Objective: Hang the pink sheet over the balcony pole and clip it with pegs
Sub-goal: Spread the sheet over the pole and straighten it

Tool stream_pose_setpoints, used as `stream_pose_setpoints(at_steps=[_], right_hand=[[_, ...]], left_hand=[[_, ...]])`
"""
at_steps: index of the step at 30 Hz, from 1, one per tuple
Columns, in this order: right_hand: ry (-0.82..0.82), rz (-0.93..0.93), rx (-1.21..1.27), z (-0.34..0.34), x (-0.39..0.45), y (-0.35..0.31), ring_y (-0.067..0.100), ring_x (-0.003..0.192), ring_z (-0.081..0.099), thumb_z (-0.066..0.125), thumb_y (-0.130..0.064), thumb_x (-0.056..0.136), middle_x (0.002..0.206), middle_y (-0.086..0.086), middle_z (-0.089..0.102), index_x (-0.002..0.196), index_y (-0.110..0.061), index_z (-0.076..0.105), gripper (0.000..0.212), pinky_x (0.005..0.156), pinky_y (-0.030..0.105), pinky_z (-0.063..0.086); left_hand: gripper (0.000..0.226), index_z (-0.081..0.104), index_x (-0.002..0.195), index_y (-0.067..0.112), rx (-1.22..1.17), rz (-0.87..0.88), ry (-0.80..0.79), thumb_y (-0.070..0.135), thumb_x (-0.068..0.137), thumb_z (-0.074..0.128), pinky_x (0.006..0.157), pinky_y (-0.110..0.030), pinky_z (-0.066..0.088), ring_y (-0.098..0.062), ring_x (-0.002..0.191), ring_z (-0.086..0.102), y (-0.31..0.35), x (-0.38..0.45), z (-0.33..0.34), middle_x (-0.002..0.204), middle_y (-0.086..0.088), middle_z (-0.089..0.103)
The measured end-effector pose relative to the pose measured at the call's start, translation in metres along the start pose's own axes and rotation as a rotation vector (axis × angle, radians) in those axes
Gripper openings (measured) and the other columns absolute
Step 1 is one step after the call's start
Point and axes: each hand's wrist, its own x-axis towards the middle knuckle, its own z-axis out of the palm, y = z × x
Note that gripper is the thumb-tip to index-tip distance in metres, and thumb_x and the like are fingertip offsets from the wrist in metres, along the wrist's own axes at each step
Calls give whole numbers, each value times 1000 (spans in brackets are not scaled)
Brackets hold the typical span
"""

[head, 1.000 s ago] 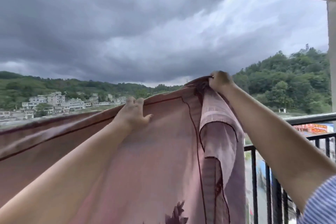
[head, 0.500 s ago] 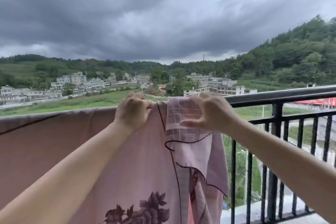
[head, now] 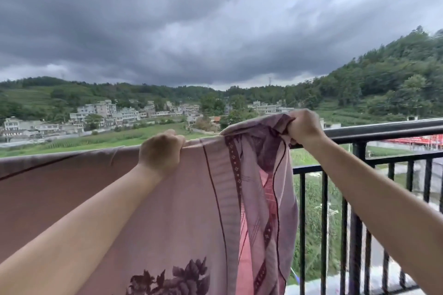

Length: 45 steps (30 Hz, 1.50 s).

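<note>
The pink patterned cloth sheet (head: 182, 211) drapes over the dark metal balcony pole (head: 383, 128). The left hand (head: 161, 151) curls its fingers over the sheet's top fold. The right hand (head: 303, 127) grips its bunched end.

Dim, flat daylight under heavy storm clouds (head: 191, 31); soft shadows, slight blur, wide-angle bending at the edges.

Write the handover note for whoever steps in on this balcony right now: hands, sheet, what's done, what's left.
Left hand: grips the pink sheet at its top fold on the balcony pole.
Right hand: grips the sheet's bunched right corner, lifted just above the pole.
Sheet: draped over the pole from the left edge of view to the right hand; the right end hangs folded and twisted, showing the patterned border.
Done: sheet is over the pole.
Left: spread the bunched corner flat along the pole, then clip it. No pegs are in view; none on the sheet yet.
</note>
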Motion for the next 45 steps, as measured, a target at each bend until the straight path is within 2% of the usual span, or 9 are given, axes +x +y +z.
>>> stream_pose_setpoints(at_steps=[7, 13, 18, 22, 27, 32, 36, 39, 45], right_hand=[[-29, 423, 854, -6, 115, -4, 27, 22, 52, 23, -1, 91, 26, 17, 51, 76, 8, 53, 35, 22, 30, 43], [160, -5, 41, -24, 212, 16, 37, 117, 49, 44, -13, 82, 125, 28, 53, 120, 5, 51, 42, 97, 37, 40], [-594, -67, -165, -16, 221, 52, 28, 106, 53, 44, 0, 89, 114, 11, 52, 129, -4, 38, 41, 75, 25, 49], [-932, -21, -511, -14, 195, 83, 29, 122, 49, 38, -25, 96, 139, 13, 44, 135, -6, 36, 43, 100, 40, 41], [-700, -459, -537, -53, 134, 107, 27, 106, 59, 35, -41, 93, 118, 15, 62, 115, 0, 56, 51, 93, 35, 47], [75, -350, -416, -61, 62, 179, 32, 103, 53, 56, -65, 66, 111, 18, 58, 110, -3, 54, 76, 85, 45, 45], [-39, -109, -348, -36, 34, 190, 27, 97, 53, 59, -68, 65, 104, 12, 55, 110, -6, 44, 78, 85, 40, 39], [19, -87, -158, -22, 42, 188, 33, 89, 62, 57, -35, 82, 95, 16, 66, 97, -2, 53, 36, 78, 38, 43], [90, -425, -90, -39, 56, 186, 33, 71, 66, 55, -14, 83, 80, 16, 71, 81, -2, 65, 15, 54, 26, 40]], left_hand=[[20, 63, 90, -2, -204, -136, 102, 2, 87, 44, 72, -39, 44, -39, 91, 59, 18, 45, 3, 97, -26, 63], [23, 57, 101, -8, -169, -327, 388, 0, 89, 40, 79, -44, 45, -43, 97, 57, 25, 120, -4, 105, -33, 59], [34, 47, 121, -2, -83, -352, -320, 20, 95, 41, 96, -39, 45, -33, 112, 54, 41, 152, 27, 125, -21, 55], [38, 57, 113, 0, -71, -153, -591, 26, 98, 34, 92, -34, 43, -24, 104, 56, 99, 139, 47, 114, -13, 60], [33, 58, 69, 11, -331, 45, -395, 31, 93, 46, 56, -24, 39, -16, 57, 49, 166, 112, 42, 62, -3, 54], [19, 62, 82, 5, -206, 136, -50, 24, 84, 61, 74, -36, 52, -25, 80, 61, 192, 81, 59, 82, -6, 66], [15, 72, 90, 3, -238, 148, 114, 7, 76, 70, 76, -43, 57, -31, 84, 69, 200, 75, 66, 89, -13, 74], [11, 74, 83, -1, -263, 94, 155, 6, 77, 68, 72, -43, 58, -32, 81, 69, 204, 76, 63, 85, -16, 75], [10, 74, 81, 0, -107, 0, 178, 3, 79, 65, 79, -45, 51, -36, 86, 60, 227, 88, 61, 84, -18, 68]])
